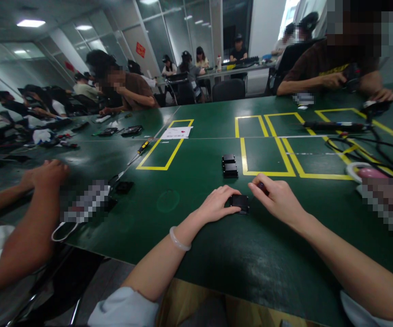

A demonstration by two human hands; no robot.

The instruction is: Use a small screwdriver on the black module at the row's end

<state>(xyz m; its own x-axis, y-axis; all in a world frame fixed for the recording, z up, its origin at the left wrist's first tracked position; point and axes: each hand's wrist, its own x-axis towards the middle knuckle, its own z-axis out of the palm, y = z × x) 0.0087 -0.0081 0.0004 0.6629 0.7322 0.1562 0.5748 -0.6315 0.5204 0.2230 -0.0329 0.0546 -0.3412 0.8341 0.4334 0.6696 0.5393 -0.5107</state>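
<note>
My left hand (218,203) grips a small black rectangular box (240,203) by its left side, thumb along the near edge and fingers over the far edge. The box rests on the green table. Just to its right, my right hand (275,196) is closed around a small dark object (261,186). Only its rounded end shows between the fingers, so I cannot tell its kind. A gap separates this hand from the box. Beyond my hands stand two similar black boxes (230,166), one behind the other.
Yellow tape outlines (267,173) mark the green table (203,254). A yellow-and-black screwdriver (144,146) lies left of centre. A black tool with cables (335,126) lies at right. Blurred phones flank me. A neighbour's arm (29,218) rests at left; people sit opposite.
</note>
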